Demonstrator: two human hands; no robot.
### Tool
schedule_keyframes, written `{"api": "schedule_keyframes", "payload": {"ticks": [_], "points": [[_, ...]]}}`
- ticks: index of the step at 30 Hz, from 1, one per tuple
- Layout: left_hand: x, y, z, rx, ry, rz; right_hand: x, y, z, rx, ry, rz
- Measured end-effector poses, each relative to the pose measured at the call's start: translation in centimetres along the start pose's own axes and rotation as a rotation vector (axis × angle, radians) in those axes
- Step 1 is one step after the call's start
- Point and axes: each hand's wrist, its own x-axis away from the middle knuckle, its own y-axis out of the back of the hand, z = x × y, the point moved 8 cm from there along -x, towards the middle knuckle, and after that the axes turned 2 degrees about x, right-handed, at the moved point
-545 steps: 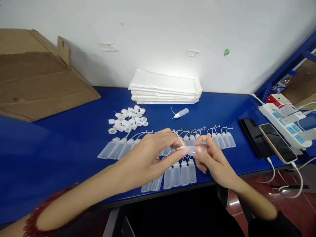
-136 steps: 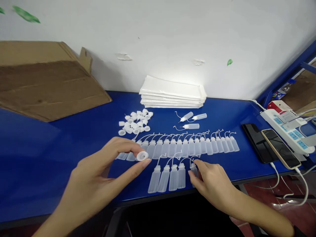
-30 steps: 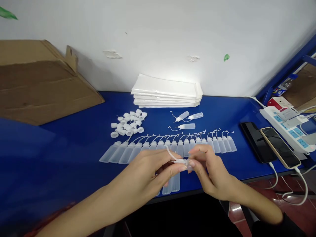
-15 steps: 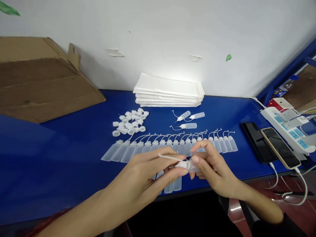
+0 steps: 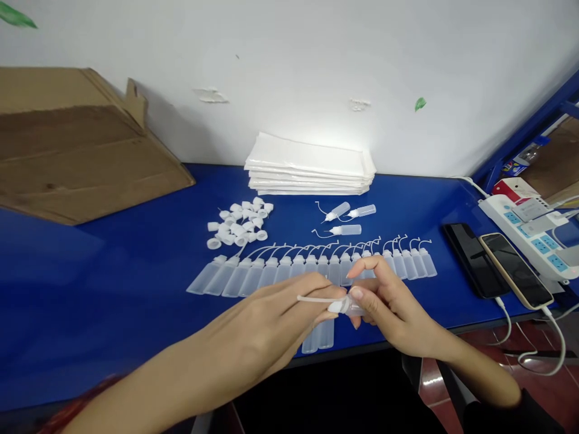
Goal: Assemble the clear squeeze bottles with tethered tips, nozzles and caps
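Note:
A small translucent squeeze bottle (image 5: pixel 353 306) lies sideways between my two hands, its white tip end toward the left. My right hand (image 5: pixel 389 307) is closed around the body of this bottle. My left hand (image 5: pixel 275 313) pinches the white tip (image 5: pixel 335 307), and its fingers hide the point. A thin strap (image 5: pixel 316 299) stretches left from the bottle's neck over my left fingers. Behind my hands runs a row of similar bottles (image 5: pixel 230 277) with curved straps. Two more bottles (image 5: pixel 318 336) show below my left hand, partly covered.
White caps (image 5: pixel 237 228) are heaped behind the row. Three needle-tipped bottles (image 5: pixel 347 229) lie to their right. A stack of white packets (image 5: pixel 310 166) stands against the wall. Cardboard (image 5: pixel 90 144) is at left; phones (image 5: pixel 515 268) and a power strip (image 5: pixel 534 235) are at right.
My left hand has rolled over the tip, so its thumb is now mostly hidden and the needle is covered. The strap lies flatter. My right hand has stayed in place.

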Motion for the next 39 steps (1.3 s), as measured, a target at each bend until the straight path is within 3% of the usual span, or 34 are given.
{"api": "schedule_keyframes", "payload": {"ticks": [3,7,11,15,17,19,25,27,32,35,39], "points": [[-0.3,0.0,-0.2,0.085,-0.01,0.037,0.1,0.0,0.2,-0.039,0.015,0.0],[-1.1,1.1,0.0,0.205,0.076,-0.115,0.4,0.1,0.7,-0.065,0.054,-0.016],[-1.5,0.9,0.5,0.275,0.213,-0.148,0.4,0.1,0.7,-0.051,0.059,-0.038],[-0.8,1.2,-0.6,0.054,0.029,-0.193,0.4,0.1,0.0,-0.096,0.003,-0.053],[-0.3,1.1,-1.2,-0.018,-0.079,-0.184,0.4,0.0,-0.3,-0.122,-0.034,-0.041],[-0.1,1.0,-1.1,0.001,-0.104,-0.173,0.5,-0.1,-0.5,-0.139,-0.055,-0.025],[-0.9,0.7,0.7,0.16,0.162,-0.15,0.6,0.0,-0.1,-0.12,-0.004,-0.046],[-1.0,0.5,0.5,0.174,0.152,-0.127,0.6,0.0,-0.1,-0.107,-0.003,-0.048],[-0.6,0.7,-0.8,-0.023,-0.048,-0.136,0.7,0.1,-0.4,-0.11,-0.009,-0.047],[-0.6,0.7,-0.3,0.02,-0.016,-0.115,0.7,0.0,-0.4,-0.115,-0.005,-0.042],[-0.8,-0.5,0.2,0.159,0.071,0.015,0.8,-0.3,-0.2,-0.136,0.003,-0.025]]}}
